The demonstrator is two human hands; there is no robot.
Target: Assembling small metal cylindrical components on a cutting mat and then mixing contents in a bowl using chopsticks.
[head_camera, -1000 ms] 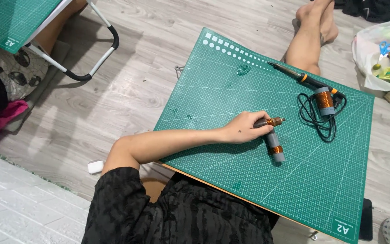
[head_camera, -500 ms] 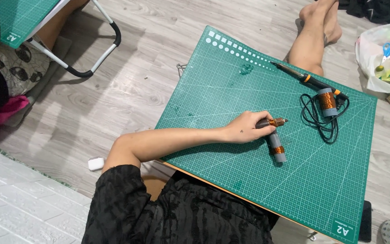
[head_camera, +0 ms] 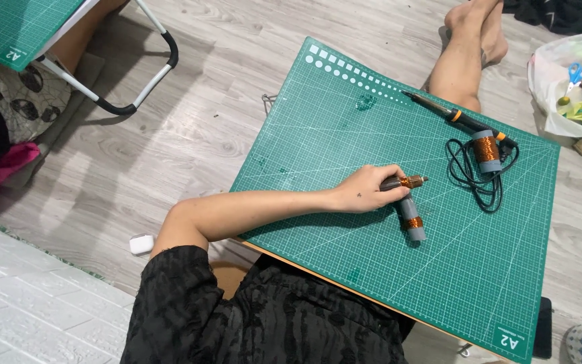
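- The left hand (head_camera: 366, 191) lies on the green cutting mat (head_camera: 345, 128), near the mat's middle, with its back turned up toward the camera.
- Its forearm runs almost level across the mat's near-left edge, the elbow bent sharply just off that edge and the upper arm disappearing into a black sleeve.
- The fingers are curled closed around a small grey rod wound with copper wire (head_camera: 405, 181); the wound end sticks out past the fingertips, pointing toward the mat's right side.
- A second grey cylinder with a copper band (head_camera: 411, 219) lies flat on the mat just below the held rod, touching or nearly touching the hand's lower fingers; which, I cannot tell.
- Toward the mat's far-right corner stands a spool of copper wire (head_camera: 486, 149), upright, inside the loops of a black cord (head_camera: 466, 172).
- A soldering iron with an orange and black handle (head_camera: 453, 113) lies slantwise by the mat's far edge, just behind the spool.
- The right hand is out of sight, so its fingers cannot be described.
- Beyond the mat's far edge a bare leg (head_camera: 463, 61) stretches over the wooden floor.
- Off the mat's near-left edge, on the floor, sits a small white case (head_camera: 141, 243).
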